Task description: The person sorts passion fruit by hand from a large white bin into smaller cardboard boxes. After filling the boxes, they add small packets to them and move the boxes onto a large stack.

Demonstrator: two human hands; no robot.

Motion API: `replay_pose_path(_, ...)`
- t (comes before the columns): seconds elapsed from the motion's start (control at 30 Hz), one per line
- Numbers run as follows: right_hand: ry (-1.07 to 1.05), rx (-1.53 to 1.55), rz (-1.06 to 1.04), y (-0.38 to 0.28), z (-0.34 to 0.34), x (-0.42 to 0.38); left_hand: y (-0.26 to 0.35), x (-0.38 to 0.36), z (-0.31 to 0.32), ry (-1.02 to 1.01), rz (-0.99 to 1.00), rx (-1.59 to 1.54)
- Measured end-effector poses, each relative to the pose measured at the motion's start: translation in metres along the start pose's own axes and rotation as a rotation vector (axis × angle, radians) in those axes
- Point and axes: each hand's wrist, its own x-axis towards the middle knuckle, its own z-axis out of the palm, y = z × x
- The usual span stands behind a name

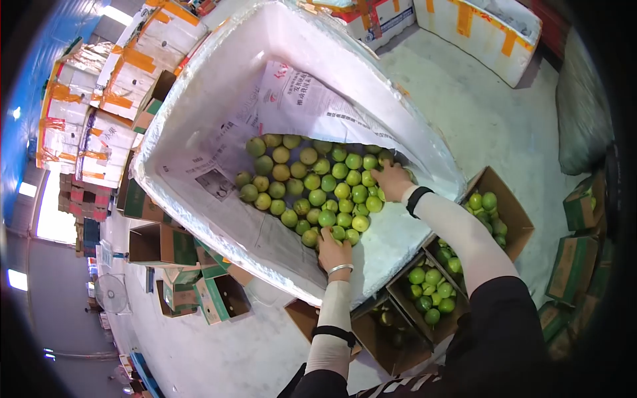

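Observation:
A large white foam box (pixel 391 99) lined with newspaper (pixel 298 99) holds many round green and yellow-green fruits (pixel 312 180). Near the lower edge of the pile, my left hand (pixel 334 252) rests on fruits with its fingers curled down among them; a silver bracelet circles that wrist. My right hand (pixel 393 180) reaches into the pile's right side, its fingertips bent over fruits near the box's right wall. Fruits and the backs of the hands hide most of the fingertips, so a firm grip on any single fruit cannot be made out.
Cardboard boxes with green fruits (pixel 431 292) stand below the foam box, and another (pixel 514 219) at the right. Stacked foam boxes (pixel 126 73) are at upper left, empty cartons (pixel 222 298) at lower left, a fan (pixel 111 294) beyond, and a long foam box (pixel 478 33) at upper right.

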Motion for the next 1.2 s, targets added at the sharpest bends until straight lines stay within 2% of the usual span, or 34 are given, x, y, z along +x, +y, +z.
replay_pose_path(0.1,0.063,-0.129,-0.019,-0.006,0.022,0.008,-0.007,0.001,0.008,0.139,0.035,-0.123)
replay_pose_path(0.13,-0.033,-0.261,0.103,-0.016,0.031,0.015,-0.006,0.001,0.006,0.137,0.042,-0.124)
replay_pose_path(0.2,-0.119,-0.387,0.220,-0.022,0.034,0.016,-0.007,0.001,-0.001,0.036,-0.038,-0.111)
replay_pose_path(0.27,-0.067,-0.187,0.140,-0.013,0.023,0.014,-0.017,0.005,0.016,0.156,-0.027,-0.099)
replay_pose_path(0.33,0.101,-0.012,-0.068,-0.008,-0.007,-0.013,-0.019,0.003,0.028,0.229,-0.043,-0.075)
replay_pose_path(0.4,0.194,0.346,-0.270,-0.006,-0.052,-0.054,-0.009,-0.001,0.017,0.184,-0.121,0.042)
replay_pose_path(0.43,0.182,0.348,-0.272,-0.005,-0.054,-0.068,-0.005,-0.003,0.011,0.173,-0.147,0.099)
replay_pose_path(0.5,0.053,0.980,-0.496,-0.003,-0.062,-0.096,-0.011,-0.004,0.016,0.197,-0.130,0.059)
replay_pose_path(0.57,-0.190,1.046,-0.326,-0.003,-0.090,-0.155,-0.004,-0.002,0.007,0.244,-0.085,0.017)
replay_pose_path(0.6,-0.207,1.073,-0.337,0.003,-0.084,-0.173,-0.001,0.000,0.002,0.267,-0.062,-0.003)
replay_pose_path(0.67,-0.287,1.306,-0.325,0.015,-0.062,-0.209,0.006,-0.014,-0.022,0.454,0.125,-0.161)
replay_pose_path(0.73,-0.472,1.440,-0.334,0.017,-0.028,-0.237,0.030,-0.044,-0.067,0.356,0.132,-0.549)
replay_pose_path(0.77,-0.764,1.504,-0.150,0.012,-0.014,-0.254,0.030,-0.066,-0.088,0.166,0.027,-0.597)
replay_pose_path(0.8,-1.050,1.539,0.035,0.004,-0.001,-0.271,0.035,-0.092,-0.111,-0.036,-0.016,-0.781)
replay_pose_path(0.87,-1.376,1.491,0.083,-0.013,0.028,-0.293,0.011,-0.137,-0.124,-0.331,-0.051,-0.997)
replay_pose_path(0.93,-1.621,1.509,0.063,-0.016,0.061,-0.297,-0.016,-0.168,-0.120,-0.782,-0.183,-1.061)
replay_pose_path(0.97,-1.570,1.364,0.226,-0.020,0.056,-0.299,-0.026,-0.186,-0.102,-0.803,-0.216,-0.977)
replay_pose_path(1.0,-1.565,1.369,0.221,-0.026,0.050,-0.294,-0.026,-0.201,-0.092,-0.865,-0.237,-0.811)
replay_pose_path(1.03,-1.364,1.032,-0.055,-0.031,0.040,-0.284,-0.044,-0.215,-0.068,-0.879,-0.107,-0.634)
replay_pose_path(1.07,-1.135,0.684,-0.299,-0.035,0.027,-0.269,-0.057,-0.224,-0.050,-0.709,0.282,-0.248)
replay_pose_path(1.13,-0.435,0.342,-0.732,-0.040,-0.009,-0.229,-0.035,-0.240,-0.034,-0.510,0.219,0.071)
replay_pose_path(1.17,-0.311,0.384,-0.556,-0.050,-0.038,-0.208,-0.036,-0.240,-0.023,-0.510,0.212,0.074)
replay_pose_path(1.2,0.026,0.415,-0.575,-0.053,-0.027,-0.175,-0.041,-0.235,-0.008,-0.486,0.319,0.134)
